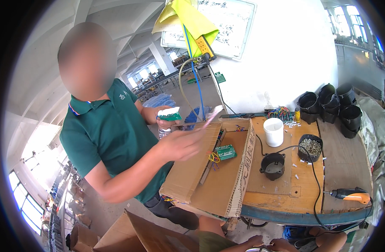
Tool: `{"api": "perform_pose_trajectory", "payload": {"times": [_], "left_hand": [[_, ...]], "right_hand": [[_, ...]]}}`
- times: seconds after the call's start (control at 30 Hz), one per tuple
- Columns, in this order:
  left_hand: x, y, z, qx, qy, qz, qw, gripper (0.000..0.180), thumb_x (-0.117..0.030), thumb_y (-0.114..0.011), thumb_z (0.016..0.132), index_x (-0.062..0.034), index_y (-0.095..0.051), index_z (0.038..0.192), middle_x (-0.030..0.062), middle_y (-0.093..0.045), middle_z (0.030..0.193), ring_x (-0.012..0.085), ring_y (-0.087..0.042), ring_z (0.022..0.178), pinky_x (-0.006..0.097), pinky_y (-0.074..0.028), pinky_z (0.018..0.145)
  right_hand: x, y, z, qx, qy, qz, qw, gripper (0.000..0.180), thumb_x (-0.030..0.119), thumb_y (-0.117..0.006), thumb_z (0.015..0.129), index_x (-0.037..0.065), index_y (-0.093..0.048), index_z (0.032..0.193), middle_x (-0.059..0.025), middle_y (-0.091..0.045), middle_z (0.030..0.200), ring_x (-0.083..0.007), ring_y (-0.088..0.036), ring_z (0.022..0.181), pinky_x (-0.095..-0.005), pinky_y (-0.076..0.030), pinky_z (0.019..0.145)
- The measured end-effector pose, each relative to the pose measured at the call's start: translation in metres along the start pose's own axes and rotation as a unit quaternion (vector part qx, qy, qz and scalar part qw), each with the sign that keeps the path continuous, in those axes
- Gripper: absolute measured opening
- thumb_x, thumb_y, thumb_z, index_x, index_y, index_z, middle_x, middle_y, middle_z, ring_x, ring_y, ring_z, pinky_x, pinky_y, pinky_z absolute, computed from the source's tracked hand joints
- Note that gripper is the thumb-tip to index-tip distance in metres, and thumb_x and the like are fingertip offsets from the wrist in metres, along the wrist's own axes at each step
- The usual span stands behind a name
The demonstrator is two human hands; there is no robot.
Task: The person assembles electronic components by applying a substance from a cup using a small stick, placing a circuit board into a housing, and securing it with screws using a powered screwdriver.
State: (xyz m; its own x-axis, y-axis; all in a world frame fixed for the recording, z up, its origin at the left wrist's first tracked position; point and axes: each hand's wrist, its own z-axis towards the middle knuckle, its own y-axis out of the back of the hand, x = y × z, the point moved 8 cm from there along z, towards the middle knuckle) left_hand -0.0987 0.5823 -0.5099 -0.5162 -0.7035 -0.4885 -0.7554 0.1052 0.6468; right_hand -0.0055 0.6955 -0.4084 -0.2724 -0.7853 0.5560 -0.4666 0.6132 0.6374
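At the bottom edge, my left hand [250, 242] and my right hand [282, 244] are close together and partly cut off by the frame. Their fingers look curled around a silvery, round-edged thing [258, 249], too little of which shows to name. Just above them is the front edge of the wooden workbench [280, 202]. To the upper left lies an open cardboard box [219, 178] with a green circuit board [226, 152] and coloured wires on it.
Across the box, a person [110, 130] holds a green-and-white piece [169, 114] and a blurred pinkish strip [212, 115]. On the bench are a white tub [273, 132], a black housing [272, 166], a container of small metal parts [310, 148], several black housings [329, 101] and an orange-black electric screwdriver [351, 195] with its cable.
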Motion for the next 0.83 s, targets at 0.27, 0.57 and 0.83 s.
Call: {"api": "perform_pose_trajectory", "payload": {"times": [0.27, 0.57, 0.83], "left_hand": [[-0.007, 0.007, -0.008, 0.009, 0.008, -0.019, 1.0, 0.043, -0.034, -0.063, 0.081, 0.0029, -0.06, 0.102, 0.0249, -0.067, 0.102, 0.0415, -0.064, 0.098, 0.05, -0.05, 0.081], [-0.012, 0.01, -0.014, 0.007, -0.001, -0.012, 1.0, 0.04, -0.032, -0.062, 0.081, 0.0036, -0.061, 0.1, 0.0257, -0.066, 0.101, 0.0421, -0.064, 0.097, 0.051, -0.05, 0.081], [0.004, -0.002, -0.004, 0.011, 0.01, -0.006, 1.0, 0.042, -0.033, -0.061, 0.082, 0.0007, -0.062, 0.108, 0.0253, -0.066, 0.105, 0.0421, -0.063, 0.1, 0.051, -0.05, 0.084]], "right_hand": [[0.012, 0.021, -0.016, -0.025, 0.013, 0.064, 0.998, 0.065, 0.065, -0.066, 0.078, 0.008, -0.069, 0.11, -0.0236, -0.07, 0.102, -0.0401, -0.067, 0.1, -0.047, -0.054, 0.085], [0.004, 0.001, -0.002, 0.003, -0.001, 0.0, 1.0, 0.064, 0.07, -0.051, 0.085, 0.014, -0.074, 0.106, -0.0181, -0.072, 0.092, -0.0404, -0.069, 0.089, -0.0476, -0.055, 0.082], [0.012, 0.011, -0.008, 0.01, 0.0, 0.009, 1.0, 0.065, 0.07, -0.05, 0.086, 0.013, -0.074, 0.107, -0.0192, -0.072, 0.092, -0.0411, -0.068, 0.091, -0.048, -0.054, 0.083]]}}
